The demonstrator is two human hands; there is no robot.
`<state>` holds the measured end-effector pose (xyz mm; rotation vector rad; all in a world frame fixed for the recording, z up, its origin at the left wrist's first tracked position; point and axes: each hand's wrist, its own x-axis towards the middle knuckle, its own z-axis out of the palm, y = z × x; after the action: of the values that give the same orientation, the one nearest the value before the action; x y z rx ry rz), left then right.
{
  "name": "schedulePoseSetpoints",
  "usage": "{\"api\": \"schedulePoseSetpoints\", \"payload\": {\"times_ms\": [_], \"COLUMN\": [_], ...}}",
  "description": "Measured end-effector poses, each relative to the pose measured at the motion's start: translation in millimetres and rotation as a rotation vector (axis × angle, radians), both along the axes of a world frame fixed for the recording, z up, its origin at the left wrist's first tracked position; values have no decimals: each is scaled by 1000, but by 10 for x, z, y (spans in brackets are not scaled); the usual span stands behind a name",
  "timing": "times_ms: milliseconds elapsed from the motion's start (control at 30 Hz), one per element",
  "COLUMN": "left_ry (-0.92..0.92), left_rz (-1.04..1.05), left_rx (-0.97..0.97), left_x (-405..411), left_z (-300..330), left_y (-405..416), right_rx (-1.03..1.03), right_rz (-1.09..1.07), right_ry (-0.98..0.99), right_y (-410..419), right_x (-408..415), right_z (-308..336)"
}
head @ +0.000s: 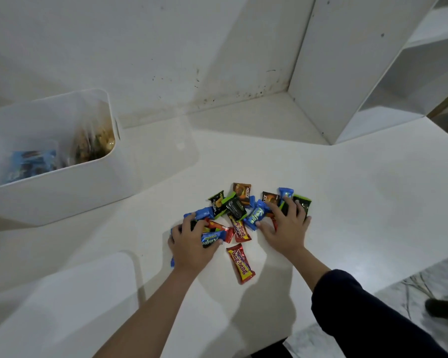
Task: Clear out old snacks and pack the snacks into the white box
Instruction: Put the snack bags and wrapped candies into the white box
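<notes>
Head view shows the snacks (239,215) heaped at the middle of the frame on the white table (360,192), wrappers overlapping. My left hand (192,241) curls its fingers (189,219) round a few blue bars at the heap's left edge; my right hand (286,226) lies spread and flat on the wrappers at the right, pinching nothing. One red bar (241,263) sits just apart, nearer me. The white box (62,187) stands at the upper left, well apart, with some packets already inside. I judge it best to rake both sides inward, gather a firm bunch, then lift it across without shedding strays.
</notes>
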<state>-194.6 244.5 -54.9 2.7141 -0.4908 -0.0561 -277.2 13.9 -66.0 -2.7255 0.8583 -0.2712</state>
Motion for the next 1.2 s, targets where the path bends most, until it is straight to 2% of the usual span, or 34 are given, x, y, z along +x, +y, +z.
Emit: {"api": "schedulePoseSetpoints", "payload": {"times_ms": [100,267,467,600,667,767,867,1067,1200], "left_ry": [-60,-6,131,169,180,215,221,205,194], "left_rz": [-8,-3,-30,-51,-44,10,51,77,101], "left_rx": [-36,-79,-140,-129,-123,-202,-257,-318,-376], "left_x": [21,89,154,203,200,167,120,88,74], "left_z": [11,74,98,93,92,88,102,135,209], "left_y": [0,18,98,108,93,62,28,66,106], "right_rx": [-66,16,73,63,50,-8,-25,209,436], "right_rz": [-54,-72,-35,-54,-89,-123,-159,-73,19], "right_ry": [-100,-110,148,165,109,-91,-139,37,-50], "right_y": [108,86,35,91,136,212,234,7,-92], "right_x": [-26,-9,14,72,111,161,198,234,241], "right_z": [-24,-6,-58,-79,-57,-36,-6,150,248]}}
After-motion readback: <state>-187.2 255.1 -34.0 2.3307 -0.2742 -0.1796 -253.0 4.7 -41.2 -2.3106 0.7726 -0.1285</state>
